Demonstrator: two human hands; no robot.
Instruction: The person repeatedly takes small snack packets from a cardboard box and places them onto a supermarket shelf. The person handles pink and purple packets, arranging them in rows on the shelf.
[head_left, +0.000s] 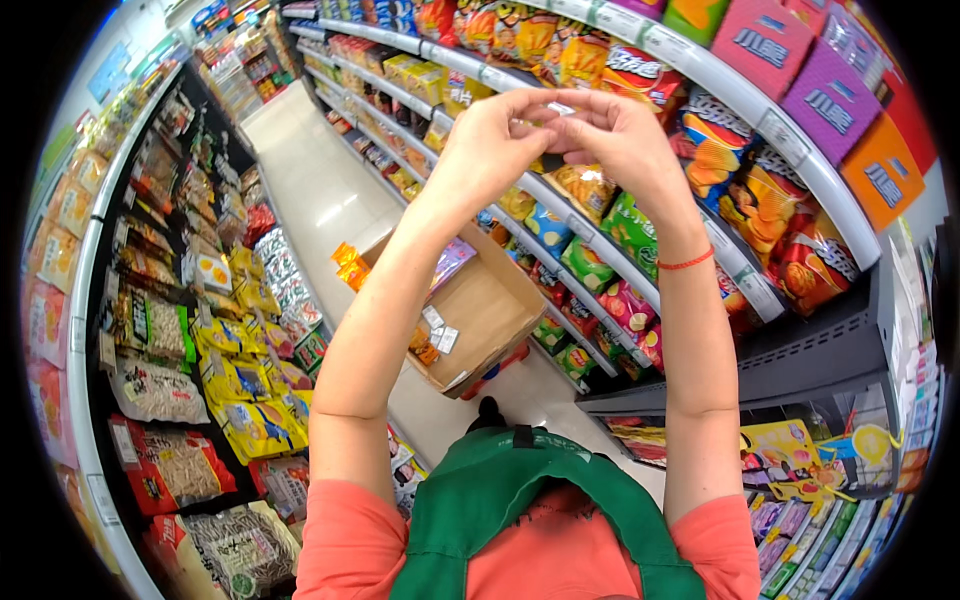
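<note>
My left hand (499, 142) and my right hand (619, 139) are raised together before the snack shelves, fingertips meeting. A small whitish piece (561, 109), perhaps a label, shows between the fingers; which hand holds it I cannot tell. Bags of chips (637, 79) stand on the shelf behind the hands. Below my forearms an open cardboard box (487, 300) holds small white tags (444, 339), a purple packet (454, 262) and an orange packet (424, 347).
Shelves of bagged snacks line both sides; a white shelf edge with price labels (585, 225) runs diagonally past the hands. On the left hang yellow snack packets (255, 420). The tiled aisle floor (300, 157) stretches ahead. A dark shelf end (810, 345) is at right.
</note>
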